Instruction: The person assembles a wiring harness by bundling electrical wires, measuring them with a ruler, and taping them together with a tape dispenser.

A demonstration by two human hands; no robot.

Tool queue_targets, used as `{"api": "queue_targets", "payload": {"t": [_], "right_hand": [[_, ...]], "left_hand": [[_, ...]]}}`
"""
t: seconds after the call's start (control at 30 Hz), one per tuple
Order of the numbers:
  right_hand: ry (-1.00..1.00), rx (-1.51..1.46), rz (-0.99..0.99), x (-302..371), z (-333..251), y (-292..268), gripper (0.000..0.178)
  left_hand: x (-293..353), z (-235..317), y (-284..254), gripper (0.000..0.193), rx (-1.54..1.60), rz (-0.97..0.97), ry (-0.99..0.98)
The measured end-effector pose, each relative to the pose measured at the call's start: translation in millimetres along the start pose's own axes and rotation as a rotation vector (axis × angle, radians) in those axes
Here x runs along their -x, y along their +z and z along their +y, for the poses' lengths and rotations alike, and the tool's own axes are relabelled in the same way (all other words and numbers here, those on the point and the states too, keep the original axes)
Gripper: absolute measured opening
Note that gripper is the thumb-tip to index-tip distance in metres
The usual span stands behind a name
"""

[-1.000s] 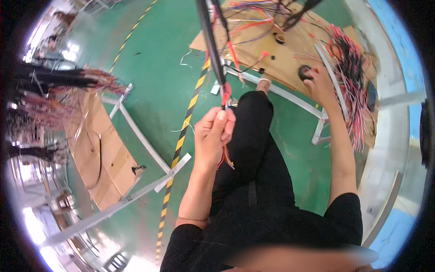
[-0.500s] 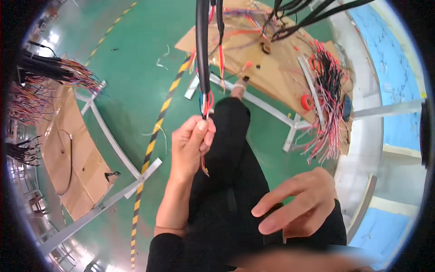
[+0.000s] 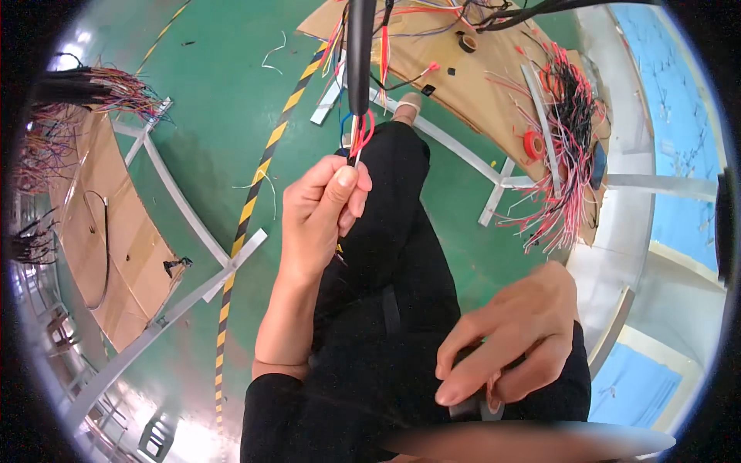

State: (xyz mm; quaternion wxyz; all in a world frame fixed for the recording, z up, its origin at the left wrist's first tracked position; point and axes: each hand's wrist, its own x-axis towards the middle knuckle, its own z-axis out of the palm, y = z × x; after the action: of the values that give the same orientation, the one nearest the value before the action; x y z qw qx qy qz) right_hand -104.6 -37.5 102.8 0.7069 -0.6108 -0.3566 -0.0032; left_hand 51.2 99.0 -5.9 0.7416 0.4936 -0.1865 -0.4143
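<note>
Now that my right hand [image 3: 509,339] has dropped below the black cable sleeve [image 3: 360,54], its fingers curl on a dark tape roll [image 3: 482,401] (partly hidden); my left hand [image 3: 320,216] stays pinched on the red wires [image 3: 361,135].

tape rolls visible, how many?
2: a red tape roll on the cardboard board upper right, a dark roll under the right hand. Wires may hide others.

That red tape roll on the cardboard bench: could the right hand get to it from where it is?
Probably yes. The right hand sits low by the lap, on a dark roll, and bare green floor lies between it and the red tape roll; it needs a long stretch.
</note>
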Motion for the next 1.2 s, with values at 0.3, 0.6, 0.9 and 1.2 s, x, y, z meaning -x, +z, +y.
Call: {"api": "queue_targets", "payload": {"t": [0.3, 0.6, 0.9, 1.2], "right_hand": [[0.609, 0.398, 0.476, 12, 21, -28, 0.056], [0.896, 0.2, 0.427, -6, 69, -84, 0.061], [1.01, 0.078, 0.377, -28, 54, -93, 0.07], [0.896, -0.011, 0.315, -31, 53, -75, 0.08]], "left_hand": [[2, 6, 2, 0.021, -0.038, -0.002, -0.019], [3, 5, 0, 0.023, -0.016, -0.046, -0.047], [2, 4, -7, 0.025, 0.149, -0.157, -0.066], [4, 4, -9, 0.025, 0.29, -0.234, -0.145]]}}
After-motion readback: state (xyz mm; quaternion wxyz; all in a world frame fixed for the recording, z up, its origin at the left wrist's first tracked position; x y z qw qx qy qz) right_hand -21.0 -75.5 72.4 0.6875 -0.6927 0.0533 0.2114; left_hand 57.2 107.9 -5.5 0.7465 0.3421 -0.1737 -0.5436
